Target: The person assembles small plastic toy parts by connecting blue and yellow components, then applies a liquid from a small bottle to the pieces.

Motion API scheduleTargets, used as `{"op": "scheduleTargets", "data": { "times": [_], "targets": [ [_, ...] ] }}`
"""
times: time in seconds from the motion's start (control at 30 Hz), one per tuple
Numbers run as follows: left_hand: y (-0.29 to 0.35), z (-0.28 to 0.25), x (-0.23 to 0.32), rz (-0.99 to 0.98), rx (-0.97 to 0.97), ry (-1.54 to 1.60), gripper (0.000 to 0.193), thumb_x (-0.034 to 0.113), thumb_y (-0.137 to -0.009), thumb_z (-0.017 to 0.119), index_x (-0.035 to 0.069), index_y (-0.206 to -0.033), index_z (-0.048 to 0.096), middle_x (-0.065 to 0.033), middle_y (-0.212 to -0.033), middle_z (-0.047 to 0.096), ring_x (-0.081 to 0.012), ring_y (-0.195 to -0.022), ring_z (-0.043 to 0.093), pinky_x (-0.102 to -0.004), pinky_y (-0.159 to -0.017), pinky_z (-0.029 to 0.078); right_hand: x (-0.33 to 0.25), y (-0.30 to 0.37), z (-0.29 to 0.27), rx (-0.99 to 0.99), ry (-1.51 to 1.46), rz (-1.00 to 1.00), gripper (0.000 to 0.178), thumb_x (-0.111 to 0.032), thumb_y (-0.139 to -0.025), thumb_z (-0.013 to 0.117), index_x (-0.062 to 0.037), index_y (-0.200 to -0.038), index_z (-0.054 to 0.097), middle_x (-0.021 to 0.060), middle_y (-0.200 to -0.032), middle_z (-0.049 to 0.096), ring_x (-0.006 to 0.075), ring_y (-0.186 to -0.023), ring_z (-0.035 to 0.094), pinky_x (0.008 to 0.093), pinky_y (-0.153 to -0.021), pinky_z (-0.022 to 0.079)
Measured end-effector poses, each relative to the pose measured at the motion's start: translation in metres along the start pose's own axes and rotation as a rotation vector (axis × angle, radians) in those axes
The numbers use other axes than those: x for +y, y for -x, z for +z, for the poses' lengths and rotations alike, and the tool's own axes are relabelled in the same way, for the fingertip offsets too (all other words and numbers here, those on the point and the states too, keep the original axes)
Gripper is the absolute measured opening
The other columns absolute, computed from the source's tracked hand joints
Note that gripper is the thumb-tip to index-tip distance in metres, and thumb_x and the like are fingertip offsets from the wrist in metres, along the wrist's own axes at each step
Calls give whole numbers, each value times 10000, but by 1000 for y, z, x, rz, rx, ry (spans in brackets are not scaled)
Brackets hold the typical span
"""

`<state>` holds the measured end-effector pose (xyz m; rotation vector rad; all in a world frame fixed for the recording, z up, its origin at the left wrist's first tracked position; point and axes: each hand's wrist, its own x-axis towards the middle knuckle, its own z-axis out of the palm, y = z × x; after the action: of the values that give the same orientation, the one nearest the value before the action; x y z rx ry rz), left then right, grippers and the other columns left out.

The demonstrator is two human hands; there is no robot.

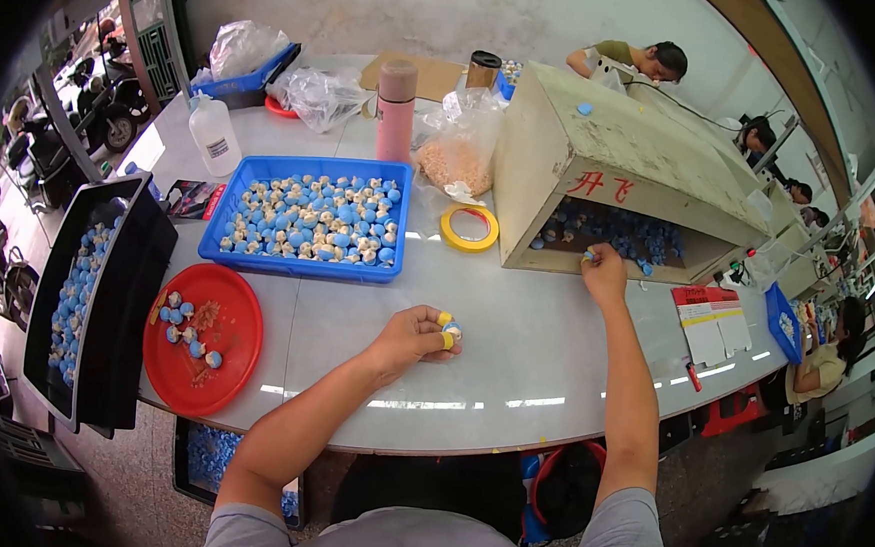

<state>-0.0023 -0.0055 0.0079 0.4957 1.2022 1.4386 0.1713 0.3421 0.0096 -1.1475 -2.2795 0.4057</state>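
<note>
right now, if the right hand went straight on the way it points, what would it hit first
Probably the loose, small blue pieces inside the open-fronted cream box; the right hand is at its opening, though depth there is hard to judge.

A pale wall [413,11] stretches across twelve o'clock, its plaster patchy with brownish stains. At ten o'clock a dark metal gate panel [147,25] with a geometric pattern stands beside an opening, beyond which bright light falls on a parked scooter [117,113]. A brown beam [799,95] slants through two o'clock. The glossy grey-white table [523,354] fills the middle, white light streaks [429,405] reflected near its edge at six o'clock. Speckled grey floor [151,452] shows at eight; a red stool [734,414] sits at four.
</note>
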Motion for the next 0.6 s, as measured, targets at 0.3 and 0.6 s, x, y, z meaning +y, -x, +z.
{"op": "scheduleTargets", "data": {
  "times": [0.3,0.6],
  "targets": [
    [-5,-5,-11,150,60,185,359,73,-912,644,12,-1220,471,-104,-1108,638,-217,-1003,661,-291,-831,551,-166,132,4,-308,-677,-377,247,9,-785,682,13,-1028,641,43,-884,607,97,-712,554,229,-638,469],
    [-9,-5,-18,203,126,275,368,9,-878,625,-29,-1207,464,-125,-1105,619,-191,-979,643,-293,-850,549,-158,154,43,-412,-806,-205,218,4,-833,685,37,-1039,622,63,-902,639,107,-766,583,251,-692,502]
  ]
}}
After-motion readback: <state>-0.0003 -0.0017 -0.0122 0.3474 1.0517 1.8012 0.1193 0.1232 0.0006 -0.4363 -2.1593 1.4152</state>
